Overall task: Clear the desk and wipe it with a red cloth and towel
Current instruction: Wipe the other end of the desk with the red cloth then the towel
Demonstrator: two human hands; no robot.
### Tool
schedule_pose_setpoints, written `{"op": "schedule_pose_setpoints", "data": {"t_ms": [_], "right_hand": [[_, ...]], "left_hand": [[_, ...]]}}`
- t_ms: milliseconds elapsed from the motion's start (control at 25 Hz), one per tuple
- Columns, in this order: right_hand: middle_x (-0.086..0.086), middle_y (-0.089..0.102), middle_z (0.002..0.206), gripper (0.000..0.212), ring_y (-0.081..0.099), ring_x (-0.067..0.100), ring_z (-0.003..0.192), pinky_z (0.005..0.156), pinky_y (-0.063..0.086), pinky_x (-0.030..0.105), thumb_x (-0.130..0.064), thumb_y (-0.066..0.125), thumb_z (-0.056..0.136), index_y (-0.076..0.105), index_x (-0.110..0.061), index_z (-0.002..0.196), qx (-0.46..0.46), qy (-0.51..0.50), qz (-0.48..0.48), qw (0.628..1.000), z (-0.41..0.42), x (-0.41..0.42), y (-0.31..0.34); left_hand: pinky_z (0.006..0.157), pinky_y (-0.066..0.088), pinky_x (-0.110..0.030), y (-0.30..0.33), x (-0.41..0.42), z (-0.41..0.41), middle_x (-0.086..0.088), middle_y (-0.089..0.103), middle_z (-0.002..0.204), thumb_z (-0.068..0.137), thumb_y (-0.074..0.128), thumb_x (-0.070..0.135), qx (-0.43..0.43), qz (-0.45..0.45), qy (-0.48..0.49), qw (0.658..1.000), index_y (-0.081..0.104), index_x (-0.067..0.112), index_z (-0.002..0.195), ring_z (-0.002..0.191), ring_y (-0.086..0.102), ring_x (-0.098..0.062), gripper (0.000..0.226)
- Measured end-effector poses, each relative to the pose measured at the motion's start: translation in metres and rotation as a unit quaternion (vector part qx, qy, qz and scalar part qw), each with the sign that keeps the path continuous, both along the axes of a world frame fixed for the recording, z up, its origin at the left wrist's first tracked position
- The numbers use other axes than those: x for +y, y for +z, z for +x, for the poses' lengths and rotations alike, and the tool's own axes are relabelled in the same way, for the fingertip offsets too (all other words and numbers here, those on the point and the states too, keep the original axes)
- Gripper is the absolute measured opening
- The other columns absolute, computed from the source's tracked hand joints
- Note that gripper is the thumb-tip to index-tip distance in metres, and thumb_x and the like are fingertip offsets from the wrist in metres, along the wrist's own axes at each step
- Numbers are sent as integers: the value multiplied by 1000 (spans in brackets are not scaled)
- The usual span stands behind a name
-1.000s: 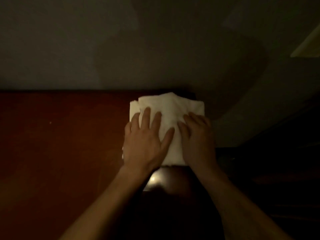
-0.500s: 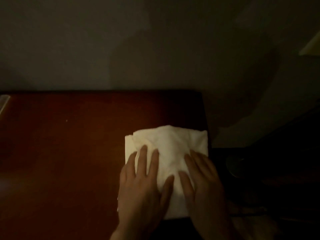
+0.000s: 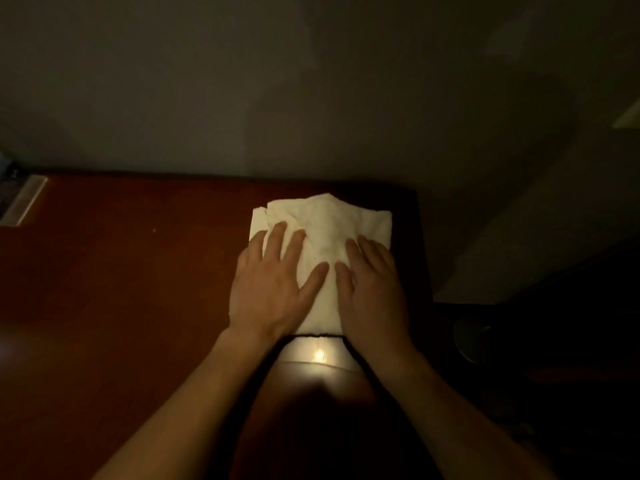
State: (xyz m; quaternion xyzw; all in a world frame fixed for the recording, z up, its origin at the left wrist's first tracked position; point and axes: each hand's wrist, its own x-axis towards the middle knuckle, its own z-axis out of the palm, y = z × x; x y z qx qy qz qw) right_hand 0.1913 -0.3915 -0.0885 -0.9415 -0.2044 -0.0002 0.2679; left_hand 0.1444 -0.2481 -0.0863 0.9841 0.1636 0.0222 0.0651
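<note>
A folded white towel (image 3: 329, 223) lies on the dark reddish-brown desk (image 3: 121, 289), close to its far right corner. My left hand (image 3: 273, 282) presses flat on the towel's left half with straight, spread fingers. My right hand (image 3: 372, 289) presses flat on the right half beside it. Both forearms reach in from the bottom of the view. The near part of the towel is hidden under my hands. No red cloth is in view.
The desk's right edge (image 3: 424, 244) runs just right of the towel, with a grey wall (image 3: 311, 81) behind. A pale flat object (image 3: 24, 202) lies at the desk's far left corner. A dim round object (image 3: 471, 341) sits in the dark right of the desk. Light reflects off the desk near my wrists.
Both hands slid the towel toward me, then pushed it back away toward the far edge of the desk. Their flat press on it stayed the same.
</note>
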Motion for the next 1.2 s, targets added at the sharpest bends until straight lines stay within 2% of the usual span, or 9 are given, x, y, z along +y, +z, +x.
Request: {"op": "schedule_pose_setpoints", "data": {"t_ms": [160, 240, 320, 480, 720, 840, 960, 1080, 1200], "right_hand": [[10, 51, 144, 43, 36, 20, 137, 112, 34, 37, -29, 42, 102, 54, -8, 137, -38, 24, -12, 999, -53, -40, -1], [12, 60, 134, 46, 45, 23, 129, 103, 45, 47, -35, 38, 101, 63, -5, 127, -104, 4, -4, 995, -92, -68, -9], [12, 61, 131, 55, 47, 24, 126, 99, 46, 52, -43, 30, 102, 65, -6, 124, -101, -10, 18, 995, -116, -87, -12], [10, 59, 135, 58, 48, 24, 130, 106, 44, 44, -47, 32, 101, 62, -7, 129, -67, -17, 17, 997, -97, -78, -10], [10, 50, 145, 47, 38, 20, 137, 111, 22, 23, -35, 45, 102, 52, -6, 138, -19, -20, 26, 999, -34, -66, -4], [10, 53, 141, 47, 41, 19, 135, 112, 27, 26, -35, 44, 102, 55, -5, 135, -18, -33, 26, 999, -66, -79, -6], [13, 62, 130, 48, 53, 24, 126, 105, 46, 40, -36, 43, 97, 64, -3, 124, -80, -40, 40, 995, -125, -108, -11], [11, 64, 128, 48, 52, 19, 125, 106, 40, 32, -39, 45, 96, 67, -5, 121, -96, -47, 28, 994, -165, -124, -10], [13, 63, 129, 50, 54, 26, 125, 106, 44, 38, -38, 44, 95, 65, -2, 122, -71, -44, 29, 996, -133, -113, -12]], "left_hand": [[113, 26, -47, 1, -40, -57, -9, 29, 158, 92, 14, 73, 16, -27, 8, 999, 32, 23, 151, 143, 26, -32, 79], [111, 29, -49, 4, -66, -96, -10, 29, 159, 92, 15, 74, 37, -50, 1, 998, 33, 22, 151, 143, 28, -33, 81], [105, 36, -51, 7, -85, -120, -14, 35, 155, 93, 21, 73, 43, -70, -23, 996, 40, 18, 147, 139, 36, -36, 79], [108, 33, -51, 3, -85, -101, -17, 34, 155, 96, 14, 68, 32, -34, -9, 999, 38, 15, 148, 139, 35, -39, 78], [110, 28, -49, -3, -70, -34, -13, 32, 156, 95, 15, 68, -2, -14, -10, 1000, 36, 19, 148, 141, 28, -35, 75], [109, 31, -49, -4, -85, -65, -13, 34, 155, 96, 18, 66, -4, -11, -5, 1000, 37, 18, 148, 140, 30, -35, 73], [107, 36, -53, -1, -116, -128, -18, 36, 154, 96, 21, 64, 21, -28, -12, 999, 41, 14, 147, 138, 36, -39, 74], [102, 40, -54, 2, -128, -160, -20, 40, 150, 94, 26, 65, 44, -32, -33, 998, 46, 13, 144, 134, 42, -41, 75], [109, 33, -52, -5, -115, -135, -17, 32, 156, 95, 18, 67, 23, -16, -31, 999, 38, 16, 149, 140, 33, -40, 77]]}}
